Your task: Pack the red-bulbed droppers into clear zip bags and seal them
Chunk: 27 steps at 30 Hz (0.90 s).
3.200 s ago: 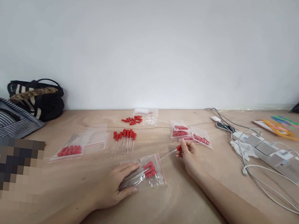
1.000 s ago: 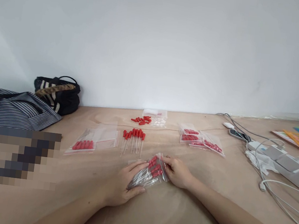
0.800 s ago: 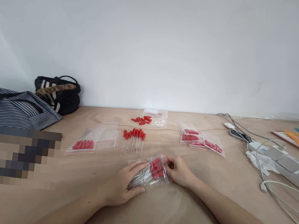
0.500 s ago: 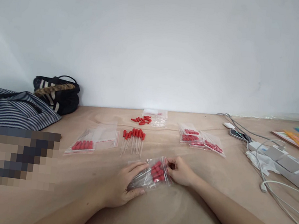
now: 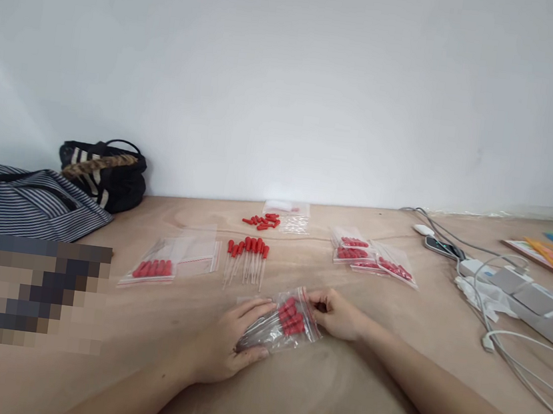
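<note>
A clear zip bag (image 5: 268, 332) lies in front of me, with several glass droppers inside, their red rubber bulbs (image 5: 292, 316) toward the right end. My left hand (image 5: 230, 339) grips the bag's left end, fingers over the top edge and thumb along the lower edge. At the other end, my right hand (image 5: 336, 314) pinches the upper corner by the red zip strip. Loose droppers with red bulbs (image 5: 247, 250) lie in a row just beyond the bag, their glass tubes pointing toward me.
Filled zip bags lie on the left (image 5: 154, 267) and right (image 5: 392, 268). Loose red bulbs (image 5: 262, 221) and glass tubes (image 5: 295, 224) sit farther back. A power strip (image 5: 540, 313) with cables is at right; a striped bag (image 5: 29, 207) and black bag (image 5: 123, 181) stand at left.
The red bulbs have shifted slightly inside the bag and bunch into tighter groups. Both hands keep nearly the same place on the bag.
</note>
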Motion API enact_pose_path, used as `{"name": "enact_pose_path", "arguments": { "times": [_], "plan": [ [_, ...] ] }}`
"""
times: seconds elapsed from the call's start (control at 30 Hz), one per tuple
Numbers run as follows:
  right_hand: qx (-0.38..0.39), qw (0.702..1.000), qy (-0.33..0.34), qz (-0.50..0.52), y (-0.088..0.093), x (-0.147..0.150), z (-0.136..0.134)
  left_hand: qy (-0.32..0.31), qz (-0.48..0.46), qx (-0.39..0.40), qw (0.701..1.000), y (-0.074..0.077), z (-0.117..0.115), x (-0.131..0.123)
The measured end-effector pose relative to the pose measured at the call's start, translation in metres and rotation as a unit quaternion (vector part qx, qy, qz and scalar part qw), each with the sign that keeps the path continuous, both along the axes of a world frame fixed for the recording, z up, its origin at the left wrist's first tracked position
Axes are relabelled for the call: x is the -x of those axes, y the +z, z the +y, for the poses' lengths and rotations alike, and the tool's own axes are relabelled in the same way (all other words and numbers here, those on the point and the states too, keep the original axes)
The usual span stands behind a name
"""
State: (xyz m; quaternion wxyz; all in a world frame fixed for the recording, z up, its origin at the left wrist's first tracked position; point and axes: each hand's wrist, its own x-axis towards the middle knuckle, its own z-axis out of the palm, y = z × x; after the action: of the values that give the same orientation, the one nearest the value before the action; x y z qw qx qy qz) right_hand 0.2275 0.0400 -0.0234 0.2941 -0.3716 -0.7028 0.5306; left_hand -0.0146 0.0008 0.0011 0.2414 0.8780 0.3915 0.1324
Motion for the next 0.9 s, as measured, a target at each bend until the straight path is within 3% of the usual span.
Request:
{"name": "enact_pose_path", "arguments": {
  "times": [0.1, 0.2, 0.33, 0.53, 0.73, 0.9],
  "plan": [
    [0.039, 0.999, 0.025, -0.026, 0.007, -0.008, 0.019, -0.004, 0.000, 0.002, 1.000, 0.001, 0.000, 0.000],
    [0.027, 0.994, -0.091, -0.052, 0.011, -0.002, 0.049, 0.000, 0.005, 0.005, 1.000, 0.002, 0.000, 0.000],
    [-0.007, 0.984, -0.169, -0.056, 0.007, 0.032, 0.095, -0.001, 0.011, 0.006, 1.000, 0.003, 0.000, 0.001],
    [-0.019, 0.977, -0.200, -0.067, -0.003, 0.084, 0.137, -0.006, -0.010, -0.006, 1.000, -0.002, 0.000, 0.004],
    [0.036, 0.976, -0.206, -0.052, 0.002, 0.087, 0.140, -0.009, -0.005, 0.004, 1.000, -0.004, 0.000, 0.005],
    [0.036, 0.972, -0.231, 0.030, 0.017, 0.044, 0.106, -0.006, -0.012, 0.010, 1.000, 0.000, 0.000, 0.004]
  ]
}}
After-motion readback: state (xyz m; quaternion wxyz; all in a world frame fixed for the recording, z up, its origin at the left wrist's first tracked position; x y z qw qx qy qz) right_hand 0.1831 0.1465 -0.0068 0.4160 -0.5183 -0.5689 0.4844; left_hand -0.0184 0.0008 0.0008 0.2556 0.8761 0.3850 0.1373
